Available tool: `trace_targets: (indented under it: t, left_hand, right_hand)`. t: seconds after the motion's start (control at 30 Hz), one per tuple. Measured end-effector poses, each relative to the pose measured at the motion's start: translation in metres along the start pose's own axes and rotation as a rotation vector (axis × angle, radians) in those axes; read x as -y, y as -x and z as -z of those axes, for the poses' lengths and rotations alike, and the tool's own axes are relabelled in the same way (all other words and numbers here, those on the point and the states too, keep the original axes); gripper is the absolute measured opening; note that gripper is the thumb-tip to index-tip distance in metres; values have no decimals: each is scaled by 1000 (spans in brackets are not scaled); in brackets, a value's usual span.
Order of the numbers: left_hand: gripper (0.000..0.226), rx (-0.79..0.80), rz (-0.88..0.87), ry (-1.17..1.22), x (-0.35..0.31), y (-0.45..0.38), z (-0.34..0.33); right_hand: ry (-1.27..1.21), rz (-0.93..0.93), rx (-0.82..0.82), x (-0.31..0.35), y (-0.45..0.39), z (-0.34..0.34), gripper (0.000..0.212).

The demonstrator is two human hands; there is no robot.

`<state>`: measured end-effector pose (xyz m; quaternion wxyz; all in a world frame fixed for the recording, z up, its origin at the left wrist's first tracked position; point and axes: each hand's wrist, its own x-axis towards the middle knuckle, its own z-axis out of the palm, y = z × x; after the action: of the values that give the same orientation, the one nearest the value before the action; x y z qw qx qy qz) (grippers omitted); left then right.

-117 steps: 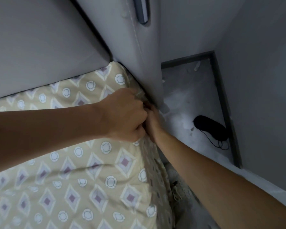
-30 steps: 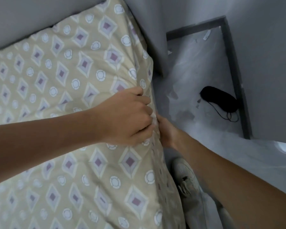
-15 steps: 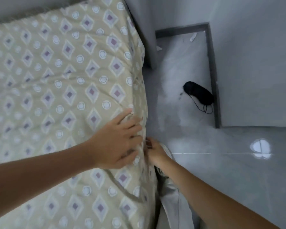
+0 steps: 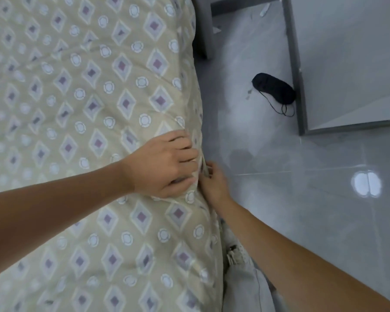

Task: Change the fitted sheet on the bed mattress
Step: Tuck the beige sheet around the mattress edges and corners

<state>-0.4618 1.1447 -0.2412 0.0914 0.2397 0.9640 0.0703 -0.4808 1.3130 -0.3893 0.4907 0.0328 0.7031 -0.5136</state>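
1. We are handling a soft, light, stretchy sheet (image 4: pixel 104 91) covering the mattress top; its side hem is the best place to take hold.
2. Our left hand (image 4: pixel 164 163) is pressing it, fingers straight; our right hand (image 4: pixel 214 183) is pinching the hem.
3. Since earlier, we are working farther from the corner.

Dim, soft-focus view; lamp glare on floor (image 4: pixel 324 199).

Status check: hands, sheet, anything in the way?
Left hand flat on sheet at bed edge. Right hand pinching sheet's side. Eye mask on floor, apart.
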Motion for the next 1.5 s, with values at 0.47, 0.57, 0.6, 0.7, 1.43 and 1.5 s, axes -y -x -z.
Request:
trace_targets:
  t: [0.47,0.57,0.6,0.7,1.43,1.5]
  left_hand:
    - [52,135,27,-101,-7,-12,37]
    - [53,132,42,-108,-7,-11,32]
    - [53,124,30,-115,-5,-11,30]
    - [51,77,29,-113,-3,-10,28]
    - [25,201,190,101,-195,68,-25]
    - [25,138,217,92,-202,71,-39]
  right_hand:
    - [-577,-346,449,20,2,5,74]
    - [-562,-425,551,24,-11,0,80]
    - [-550,-418,550,25,-12,-3,75]
    - [-521,-430,553,18,-23,-15,72]
    - [33,-175,312,-99,116,36,41]
    - [73,-146,278,-116,121,35,59]
